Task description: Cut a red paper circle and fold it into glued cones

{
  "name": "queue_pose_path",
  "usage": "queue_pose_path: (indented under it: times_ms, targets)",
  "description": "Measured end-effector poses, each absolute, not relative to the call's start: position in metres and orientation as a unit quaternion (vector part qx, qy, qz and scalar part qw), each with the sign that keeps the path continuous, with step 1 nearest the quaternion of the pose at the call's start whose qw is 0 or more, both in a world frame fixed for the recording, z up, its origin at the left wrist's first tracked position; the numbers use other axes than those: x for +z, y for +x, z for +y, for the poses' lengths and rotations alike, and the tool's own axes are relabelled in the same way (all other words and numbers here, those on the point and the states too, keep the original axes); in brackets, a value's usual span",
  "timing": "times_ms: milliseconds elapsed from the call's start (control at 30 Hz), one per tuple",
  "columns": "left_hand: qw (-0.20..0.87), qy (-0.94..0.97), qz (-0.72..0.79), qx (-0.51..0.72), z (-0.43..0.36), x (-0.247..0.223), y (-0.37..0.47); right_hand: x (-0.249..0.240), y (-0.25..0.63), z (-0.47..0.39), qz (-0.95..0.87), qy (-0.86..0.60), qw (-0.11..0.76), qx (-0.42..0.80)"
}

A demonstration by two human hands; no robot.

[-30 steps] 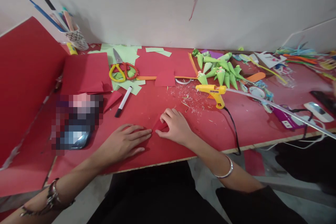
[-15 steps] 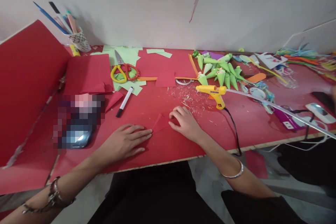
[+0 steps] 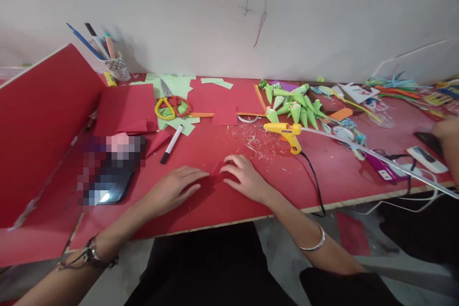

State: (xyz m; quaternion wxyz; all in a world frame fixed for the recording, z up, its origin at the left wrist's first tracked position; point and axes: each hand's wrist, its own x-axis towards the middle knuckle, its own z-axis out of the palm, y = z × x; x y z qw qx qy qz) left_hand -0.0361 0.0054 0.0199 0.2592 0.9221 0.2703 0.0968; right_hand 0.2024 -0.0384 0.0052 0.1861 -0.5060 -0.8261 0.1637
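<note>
A small piece of red paper (image 3: pixel 216 169) lies on the red table between my hands, hard to tell from the tabletop. My left hand (image 3: pixel 176 188) is open, fingers stretched out, their tips at the paper's left. On the other side, my right hand (image 3: pixel 244 179) has its fingers curved and apart, the tips close to the paper; whether they touch it I cannot tell. To the left are a folded red paper piece (image 3: pixel 158 142) and a black-and-white marker (image 3: pixel 172 144). A yellow glue gun (image 3: pixel 285 133) with a long clear glue stick lies to the right.
Scissors (image 3: pixel 173 105) rest on green paper at the back. Green paper cones (image 3: pixel 299 103) are piled behind the glue gun, and its black cord (image 3: pixel 317 181) hangs over the table edge. A phone (image 3: pixel 116 182) lies left. Another person's blurred hand (image 3: pixel 448 141) shows at far right.
The view has tilted upward slightly. My left hand has lifted off the paper piece, and my right fingers have come nearer to it. Another person's hand has come into view at far right.
</note>
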Motion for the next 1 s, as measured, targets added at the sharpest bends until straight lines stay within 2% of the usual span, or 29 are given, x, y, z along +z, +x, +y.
queue_pose_path:
  times_ms: [167, 367, 533, 800, 1000]
  targets:
    - [0.228, 0.935, 0.236, 0.138, 0.015, 0.014, -0.017, 0.007, 0.2, -0.034, -0.842, -0.495, 0.178, 0.122]
    - [0.196, 0.952, 0.2, 0.122, 0.02, 0.01, -0.002, 0.007, 0.203, -0.025, -0.863, -0.473, 0.167, 0.064]
    - [0.238, 0.946, 0.181, 0.124, 0.023, 0.006, -0.005, 0.0, 0.21, -0.022, -0.885, -0.433, 0.158, 0.063]
    - [0.212, 0.944, 0.229, 0.109, 0.018, 0.004, 0.001, -0.001, 0.215, -0.037, -0.894, -0.41, 0.149, 0.098]
    - [0.226, 0.954, 0.179, 0.077, 0.033, 0.009, -0.007, 0.003, 0.214, -0.053, -0.9, -0.403, 0.122, 0.109]
